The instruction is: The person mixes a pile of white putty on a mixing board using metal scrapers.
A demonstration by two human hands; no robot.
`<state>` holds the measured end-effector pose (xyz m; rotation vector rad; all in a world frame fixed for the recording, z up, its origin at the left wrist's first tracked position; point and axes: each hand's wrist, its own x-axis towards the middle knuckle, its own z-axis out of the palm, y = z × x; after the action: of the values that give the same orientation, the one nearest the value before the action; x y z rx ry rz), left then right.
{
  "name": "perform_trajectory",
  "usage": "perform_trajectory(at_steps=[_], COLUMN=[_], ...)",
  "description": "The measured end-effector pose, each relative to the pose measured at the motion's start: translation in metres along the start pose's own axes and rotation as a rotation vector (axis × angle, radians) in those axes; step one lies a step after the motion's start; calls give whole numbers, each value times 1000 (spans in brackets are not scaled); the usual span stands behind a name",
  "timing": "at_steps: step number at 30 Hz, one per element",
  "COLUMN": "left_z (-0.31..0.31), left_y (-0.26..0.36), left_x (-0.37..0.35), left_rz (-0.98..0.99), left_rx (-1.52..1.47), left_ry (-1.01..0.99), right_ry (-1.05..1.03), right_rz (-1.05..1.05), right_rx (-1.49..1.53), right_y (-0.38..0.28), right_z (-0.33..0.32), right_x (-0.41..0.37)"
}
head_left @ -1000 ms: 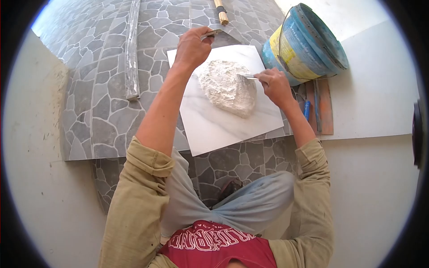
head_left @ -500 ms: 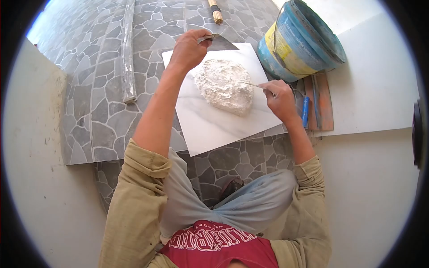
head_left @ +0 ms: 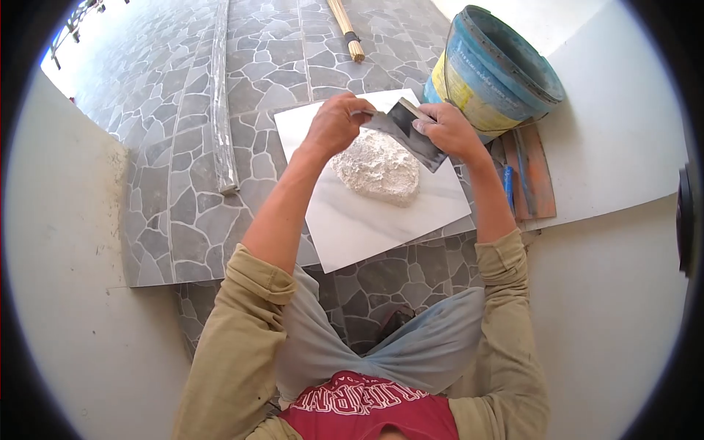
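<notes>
My left hand (head_left: 337,126) is closed round the edge of a thin grey metal scraper, held above the far edge of a mound of white paste (head_left: 378,172). From the right, my right hand (head_left: 449,132) grips a wider dark scraper blade (head_left: 422,139) by its pale top edge. The two blades meet or overlap above the paste; which one lies on top is hard to tell. Under the mound is a white marble-look tile (head_left: 374,231).
A blue bucket (head_left: 484,73) stands tilted at the back right. Beside it lie an orange-brown board (head_left: 539,172) and a blue-handled tool (head_left: 508,187). A long grey bar (head_left: 221,103) and a stick bundle (head_left: 345,26) rest on the stone-patterned floor (head_left: 191,227).
My right hand has turned its scraper so the broad face shows and raised it toward the other one. My left hand has moved right and nearer. The whole view has shifted slightly.
</notes>
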<state>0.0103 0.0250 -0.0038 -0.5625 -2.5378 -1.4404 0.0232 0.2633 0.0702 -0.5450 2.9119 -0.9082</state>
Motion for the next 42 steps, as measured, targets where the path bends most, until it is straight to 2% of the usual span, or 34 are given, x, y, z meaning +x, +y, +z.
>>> perform_trajectory(at_steps=[4,5,6,8,10,12,15,17,20,24,27,28,31,34,36,37,38,40,42], left_z=[-7,-11,-19,-22,-9,3,-5,-18,-7,8,-8,-11,-3,-5,-20,-32,-35,-37,-30], left_y=[11,14,14,16,10,12,15,16,6,22,13,13,19,33,39,41,35,20,4], left_x=[2,0,3,2,1,-2,1,3,2,-6,4,3,-1,-7,-5,-4,-3,2,5], left_rz=[22,5,-8,35,53,95,62,-9,52,86,59,37,117,181,-108,-177,-180,-355,-423], left_rx=[27,14,-37,27,37,52,39,-36,-59,87,-26,31,66,133,24,-38,-39,-221,-261], left_ry=[55,157,124,190,141,72,108,159,152,62,133,157,76,15,-93,-129,-125,-14,10], right_ry=[40,1,-41,-46,-51,-31,29,2,-11,22,30,31,149,233,343,406,402,437,452], right_rz=[29,38,49,2,-44,35,-32,9,61,71,85,92,66,74,179,134,131,94,29], right_rx=[-12,-17,-23,-43,-63,26,45,74,139,140,146,145,227,89,55,127,126,177,29], right_y=[0,-1,-3,-9,-11,-9,-1,-1,-10,-8,-5,-6,-12,-10,-6,2,5,-9,-36], right_z=[-2,-5,-8,-10,-7,-1,-1,-6,2,9,3,5,13,7,-7,-9,-9,-12,9], right_x=[1,0,-1,-1,0,1,3,4,3,10,8,6,7,12,5,2,0,-19,-43])
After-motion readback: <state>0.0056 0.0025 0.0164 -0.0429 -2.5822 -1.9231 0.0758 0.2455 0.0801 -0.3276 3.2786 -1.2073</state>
